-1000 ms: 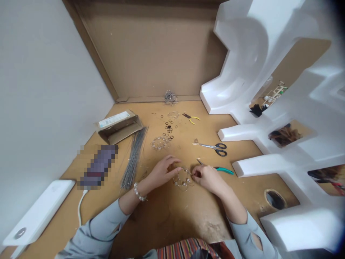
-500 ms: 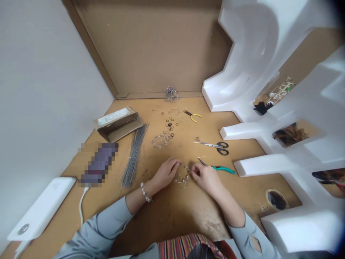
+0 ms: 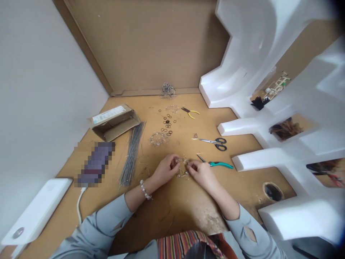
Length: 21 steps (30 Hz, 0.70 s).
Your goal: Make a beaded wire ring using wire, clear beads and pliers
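Note:
A small ring of bent wire with clear beads (image 3: 182, 174) is held between my two hands above the tabletop. My left hand (image 3: 169, 167), with a beaded bracelet on its wrist, pinches the ring's left side. Fingers of my right hand (image 3: 198, 172) close on its right side. Just beyond the right hand lie pliers with teal handles (image 3: 221, 165), partly hidden by that hand. A second beaded wire ring (image 3: 158, 138) rests farther off, beside several small dark rings (image 3: 167, 124).
Scissors (image 3: 215, 141) and yellow-handled pliers (image 3: 191, 112) lie at the right. On the left are a bundle of straight wires (image 3: 132, 154), an open cardboard box (image 3: 115, 124), a blurred-out phone (image 3: 97, 163) and a white power bank (image 3: 40, 208). White moulded frames (image 3: 250, 158) border the right side.
My right hand has come in leftward and now grips the beaded ring, where it was slightly apart before. The left fingers have shifted on the ring. The whole view has tilted slightly.

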Each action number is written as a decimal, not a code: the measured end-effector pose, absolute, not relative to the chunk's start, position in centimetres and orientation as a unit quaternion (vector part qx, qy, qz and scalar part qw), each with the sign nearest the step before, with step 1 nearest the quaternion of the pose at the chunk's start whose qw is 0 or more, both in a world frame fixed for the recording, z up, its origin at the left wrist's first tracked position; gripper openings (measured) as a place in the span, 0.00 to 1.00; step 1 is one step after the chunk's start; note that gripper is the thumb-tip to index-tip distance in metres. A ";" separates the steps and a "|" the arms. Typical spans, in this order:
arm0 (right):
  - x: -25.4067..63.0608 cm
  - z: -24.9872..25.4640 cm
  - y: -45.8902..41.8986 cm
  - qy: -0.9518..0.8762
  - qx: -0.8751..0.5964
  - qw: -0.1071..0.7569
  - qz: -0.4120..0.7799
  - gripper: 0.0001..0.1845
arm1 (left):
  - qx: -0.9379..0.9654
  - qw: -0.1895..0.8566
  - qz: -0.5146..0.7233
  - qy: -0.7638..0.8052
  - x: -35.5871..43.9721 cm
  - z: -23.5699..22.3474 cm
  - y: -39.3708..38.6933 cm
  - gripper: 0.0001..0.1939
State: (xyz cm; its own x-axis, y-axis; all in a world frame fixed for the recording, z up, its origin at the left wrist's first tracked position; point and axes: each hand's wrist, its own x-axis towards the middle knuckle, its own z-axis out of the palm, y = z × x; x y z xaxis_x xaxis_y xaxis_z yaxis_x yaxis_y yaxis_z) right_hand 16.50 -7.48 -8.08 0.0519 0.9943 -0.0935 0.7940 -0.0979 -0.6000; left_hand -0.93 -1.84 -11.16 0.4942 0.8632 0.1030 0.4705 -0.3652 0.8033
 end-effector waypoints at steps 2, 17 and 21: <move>16.4 -8.2 -7.5 -0.641 -0.696 0.207 0.250 0.12 | 0.780 0.372 0.267 0.426 -0.9 -11.2 -1.8 0.07; 16.6 -8.3 -7.7 -0.674 -0.691 0.171 0.198 0.11 | 0.772 0.383 0.258 0.437 -0.7 -10.7 -1.8 0.06; 16.8 -8.3 -7.6 -0.680 -0.707 0.110 0.159 0.13 | 0.773 0.381 0.245 0.445 -0.7 -10.3 -1.8 0.04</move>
State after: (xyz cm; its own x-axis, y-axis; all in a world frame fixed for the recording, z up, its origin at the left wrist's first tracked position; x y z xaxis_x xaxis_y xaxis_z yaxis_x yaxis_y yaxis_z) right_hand 16.80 -7.61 -8.35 0.0241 0.9969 -0.0751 0.9271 -0.0504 -0.3713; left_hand -0.67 -1.81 -10.30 0.4843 0.8740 0.0395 0.5014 -0.3143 0.8061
